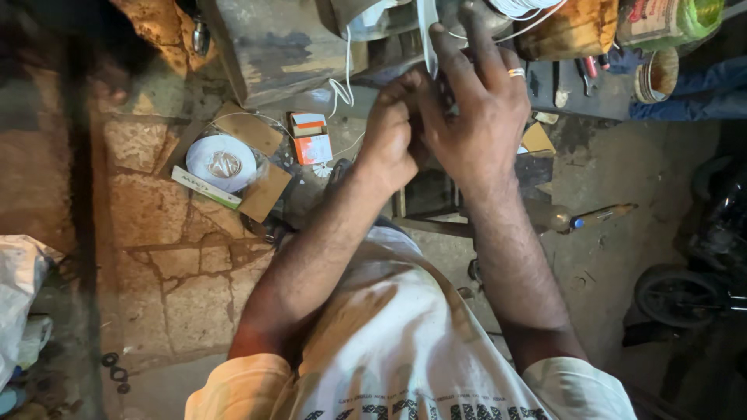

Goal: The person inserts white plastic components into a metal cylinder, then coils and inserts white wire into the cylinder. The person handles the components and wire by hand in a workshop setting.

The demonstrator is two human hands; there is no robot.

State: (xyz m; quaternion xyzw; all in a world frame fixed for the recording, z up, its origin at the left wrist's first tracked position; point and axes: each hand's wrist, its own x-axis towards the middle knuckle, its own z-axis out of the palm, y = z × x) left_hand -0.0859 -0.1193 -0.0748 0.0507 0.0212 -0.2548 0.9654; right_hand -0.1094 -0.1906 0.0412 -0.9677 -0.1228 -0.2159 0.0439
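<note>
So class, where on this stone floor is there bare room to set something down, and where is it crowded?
Bare: the stone slabs between the white roll and the white bag. Crowded: around the small orange box, cardboard pieces and both hands, left hand, right hand.

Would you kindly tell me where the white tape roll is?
In the head view, the white tape roll lies on the stone floor, left of the left hand, beside a small orange box.

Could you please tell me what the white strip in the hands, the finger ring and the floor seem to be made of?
White strip: probably plastic or tape; smooth, flat, matte.
Finger ring on the right hand: likely metal, from its bright glint.
Floor: rough stone slabs, irregular cracked joints.
The left hand hides whatever it pinches.
</note>
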